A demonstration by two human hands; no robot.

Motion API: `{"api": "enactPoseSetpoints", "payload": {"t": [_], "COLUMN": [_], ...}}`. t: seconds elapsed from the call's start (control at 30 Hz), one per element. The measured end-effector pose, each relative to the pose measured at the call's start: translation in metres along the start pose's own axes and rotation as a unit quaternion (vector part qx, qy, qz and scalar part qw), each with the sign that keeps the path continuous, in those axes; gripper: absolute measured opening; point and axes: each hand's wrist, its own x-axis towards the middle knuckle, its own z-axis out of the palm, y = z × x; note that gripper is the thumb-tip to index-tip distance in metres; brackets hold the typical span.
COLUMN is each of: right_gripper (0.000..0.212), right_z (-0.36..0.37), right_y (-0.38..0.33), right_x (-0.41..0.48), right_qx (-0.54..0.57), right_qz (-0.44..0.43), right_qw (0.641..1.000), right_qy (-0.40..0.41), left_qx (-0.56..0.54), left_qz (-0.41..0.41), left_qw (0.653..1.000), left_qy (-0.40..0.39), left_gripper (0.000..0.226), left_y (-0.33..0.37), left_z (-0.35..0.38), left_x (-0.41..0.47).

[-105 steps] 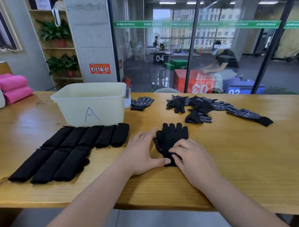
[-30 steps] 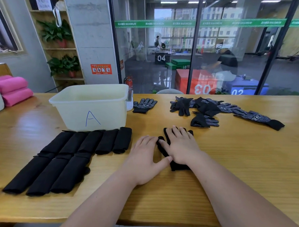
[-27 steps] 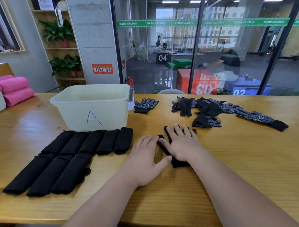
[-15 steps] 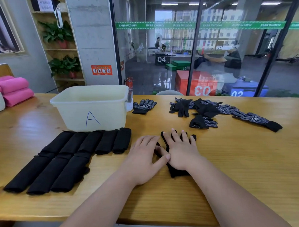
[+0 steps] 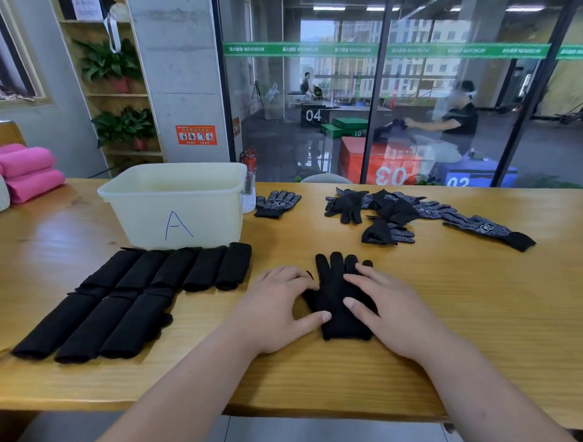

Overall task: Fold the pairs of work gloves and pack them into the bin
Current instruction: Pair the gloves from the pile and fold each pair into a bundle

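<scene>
1. The black glove pair (image 5: 336,298) lies flat on the worktop (image 5: 480,312) just below the middle of the frame, cuff toward the lower edge and tips toward the top. It looks like one plain dark knit shape; I cannot tell how many layers are stacked.
2. The left hand (image 5: 276,307) lies flat at the pair's left edge, its fingers (image 5: 294,277) straight and slightly spread, the thumb reaching across to the cuff. It clasps nothing.
3. The right hand (image 5: 393,312) presses flat on the right half of the pair, fingers (image 5: 364,274) straight and apart, one glove tip showing beyond them. It clasps nothing either.
4. The bin (image 5: 173,215), pale plastic with a blue "A" on its near wall, stands upper left of centre. Its near wall hides most of the inside.
5. Folded gloves (image 5: 140,291) lie in front of the bin, left of the hands: five dark bundles in a back row that touches the bin's foot, three in a nearer row.
6. A single dotted glove (image 5: 277,203) lies just right of the bin, near a small white stand (image 5: 248,194).
7. A loose heap of gloves (image 5: 384,208) sits upper right of centre, with one long dotted glove (image 5: 483,227) stretched out to its right, well apart from the hands.
8. Pink rolls (image 5: 25,172) sit at the left edge.
</scene>
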Motion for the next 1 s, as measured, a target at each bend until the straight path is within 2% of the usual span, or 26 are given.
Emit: {"api": "enactPoseSetpoints", "payload": {"t": [0.3, 0.37, 0.47, 0.53, 0.63, 0.83, 1.0], "right_gripper": [0.062, 0.055, 0.032, 0.026, 0.026, 0.016, 0.025], "right_z": [-0.004, -0.007, -0.012, -0.011, -0.009, -0.011, -0.009], "right_y": [0.009, 0.009, 0.006, 0.003, 0.003, -0.002, -0.006], "right_x": [0.001, -0.002, -0.009, -0.01, -0.008, -0.011, -0.012], "right_qx": [0.018, 0.049, 0.122, 0.121, 0.101, 0.162, 0.144], "right_qz": [0.032, 0.022, -0.022, -0.048, -0.053, -0.087, -0.096], "right_qw": [0.999, 0.997, 0.988, 0.989, 0.993, 0.977, 0.984], "right_qy": [0.011, 0.047, 0.089, 0.064, 0.041, 0.104, 0.047], "left_qx": [0.025, 0.007, -0.048, -0.063, -0.081, -0.132, -0.133], "left_qz": [-0.04, -0.037, -0.014, -0.005, 0.014, 0.053, 0.065], "left_qw": [0.999, 0.999, 0.999, 0.998, 0.996, 0.988, 0.988], "left_qy": [-0.018, -0.007, -0.002, 0.001, 0.028, 0.061, 0.048], "left_gripper": [0.064, 0.06, 0.055, 0.051, 0.042, 0.029, 0.019], "left_y": [-0.002, -0.002, -0.003, -0.004, -0.004, -0.003, -0.003], "left_z": [-0.003, -0.005, -0.002, 0.001, 0.002, -0.001, -0.001], "left_x": [0.011, 0.014, 0.011, 0.007, 0.006, 0.002, 0.003]}}
